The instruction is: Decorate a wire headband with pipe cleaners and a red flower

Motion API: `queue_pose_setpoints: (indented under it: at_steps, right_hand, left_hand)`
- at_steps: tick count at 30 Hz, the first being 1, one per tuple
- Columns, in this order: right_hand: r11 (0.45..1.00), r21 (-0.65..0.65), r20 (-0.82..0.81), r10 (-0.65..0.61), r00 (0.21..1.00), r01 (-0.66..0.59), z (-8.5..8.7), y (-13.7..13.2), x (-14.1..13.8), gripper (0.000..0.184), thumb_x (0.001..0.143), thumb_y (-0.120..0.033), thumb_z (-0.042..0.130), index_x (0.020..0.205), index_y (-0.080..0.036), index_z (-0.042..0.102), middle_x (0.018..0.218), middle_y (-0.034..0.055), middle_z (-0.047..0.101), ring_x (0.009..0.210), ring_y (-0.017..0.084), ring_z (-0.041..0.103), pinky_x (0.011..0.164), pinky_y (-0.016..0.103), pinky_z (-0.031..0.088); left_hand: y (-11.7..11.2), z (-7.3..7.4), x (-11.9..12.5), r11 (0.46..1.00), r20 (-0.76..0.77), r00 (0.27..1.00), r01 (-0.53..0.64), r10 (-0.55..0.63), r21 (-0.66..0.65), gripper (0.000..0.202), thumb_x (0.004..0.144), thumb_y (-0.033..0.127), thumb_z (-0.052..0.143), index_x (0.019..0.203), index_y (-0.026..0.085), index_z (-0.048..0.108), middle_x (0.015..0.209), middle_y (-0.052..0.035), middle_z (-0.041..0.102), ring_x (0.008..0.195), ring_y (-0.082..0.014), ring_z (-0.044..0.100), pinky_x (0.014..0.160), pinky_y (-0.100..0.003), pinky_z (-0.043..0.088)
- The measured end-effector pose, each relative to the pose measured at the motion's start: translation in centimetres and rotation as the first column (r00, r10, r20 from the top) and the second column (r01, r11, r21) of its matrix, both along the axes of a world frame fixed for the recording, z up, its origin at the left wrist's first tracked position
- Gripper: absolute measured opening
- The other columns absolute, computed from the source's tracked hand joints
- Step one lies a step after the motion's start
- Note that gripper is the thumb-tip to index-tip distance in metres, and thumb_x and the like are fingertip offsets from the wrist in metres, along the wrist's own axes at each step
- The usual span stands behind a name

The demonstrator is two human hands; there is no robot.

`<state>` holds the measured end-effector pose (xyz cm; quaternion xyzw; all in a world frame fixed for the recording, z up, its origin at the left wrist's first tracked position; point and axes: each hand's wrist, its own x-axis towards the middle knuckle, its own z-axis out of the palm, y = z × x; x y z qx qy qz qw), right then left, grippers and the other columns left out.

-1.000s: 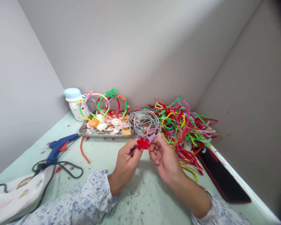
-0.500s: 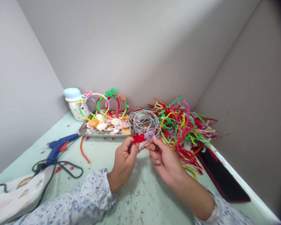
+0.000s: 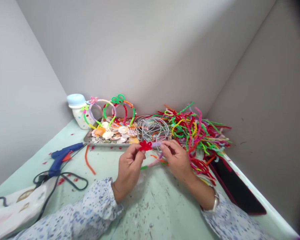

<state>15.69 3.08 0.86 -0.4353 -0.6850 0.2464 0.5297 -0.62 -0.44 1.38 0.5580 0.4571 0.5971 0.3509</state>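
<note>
My left hand (image 3: 130, 166) pinches a red pipe-cleaner flower (image 3: 145, 145) between thumb and fingers, above the middle of the table. From the flower a fuzzy purple pipe cleaner (image 3: 156, 144) runs right into my right hand (image 3: 176, 158), whose thumb and fingertips are closed on it. Below, a pink and green fuzzy length (image 3: 153, 163) curves between the hands; whether it joins the purple piece is hard to see. Just behind my hands lies a tangle of grey wire hoops (image 3: 155, 128).
A metal tray (image 3: 110, 144) of shells holds several coloured headbands (image 3: 103, 101). Left of it are a lidded white container (image 3: 81, 115) and a blue glue gun (image 3: 57, 165) with its cord. At right, a pipe-cleaner heap (image 3: 195, 130) partly covers a black flat panel (image 3: 236, 190).
My right hand has turned over, knuckles upward now, drawing the purple piece out straighter from the flower. The pink and green length now shows below. My left hand has shifted slightly left.
</note>
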Motion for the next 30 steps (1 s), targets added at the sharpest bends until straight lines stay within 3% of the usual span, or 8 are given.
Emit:
queue_pose_setpoints:
  at_steps: [9, 17, 25, 30]
  right_hand:
    - [0.999, -0.042, -0.034, -0.021, 0.999, 0.019, -1.0, -0.7, -0.4, 0.019, 0.089, -0.034, 0.050, 0.085, -0.020, 0.063, 0.073, -0.0002, 0.054, 0.068, 0.015, 0.051, 0.064, 0.027, 0.040]
    - [0.996, -0.060, -0.050, -0.069, 0.996, 0.066, -1.6, -0.2, -0.1, 0.019, 0.089, -0.034, 0.050, 0.085, -0.020, 0.063, 0.076, 0.0009, 0.059, 0.072, 0.016, 0.054, 0.068, 0.028, 0.041]
    - [0.996, -0.071, -0.030, -0.047, 0.998, 0.045, -2.1, -0.2, -0.2, 0.017, 0.088, -0.033, 0.051, 0.084, -0.021, 0.063, 0.076, 0.0009, 0.060, 0.072, 0.017, 0.054, 0.069, 0.028, 0.041]
    - [0.995, -0.092, -0.026, -0.038, 0.999, 0.036, -2.2, -0.4, -0.4, 0.018, 0.088, -0.032, 0.051, 0.082, -0.020, 0.062, 0.073, 0.0002, 0.059, 0.068, 0.016, 0.052, 0.065, 0.027, 0.040]
  left_hand:
    - [0.6, 0.4, -0.6, 0.998, -0.124, 0.990, -0.055, 0.060, 0.042, 0.012, 0.084, 0.018, 0.050, 0.074, 0.019, 0.055, 0.062, 0.0049, 0.048, 0.054, -0.0081, 0.040, 0.052, -0.020, 0.032]
    - [0.6, -0.4, 0.3, 0.997, -0.011, 1.000, 0.009, -0.010, -0.071, 0.016, 0.087, 0.032, 0.050, 0.094, 0.018, 0.054, 0.072, 0.0020, 0.055, 0.054, -0.0088, 0.045, 0.049, -0.020, 0.037]
    - [1.5, -0.9, -0.4, 0.995, -0.110, 0.992, -0.065, 0.057, -0.070, 0.011, 0.084, 0.028, 0.053, 0.079, 0.018, 0.055, 0.066, 0.0030, 0.054, 0.055, -0.0095, 0.044, 0.053, -0.021, 0.035]
    - [1.8, -0.7, -0.5, 0.995, -0.071, 0.996, -0.062, 0.056, -0.080, 0.007, 0.080, 0.022, 0.053, 0.076, 0.017, 0.055, 0.062, 0.0052, 0.051, 0.052, -0.0085, 0.041, 0.051, -0.020, 0.033]
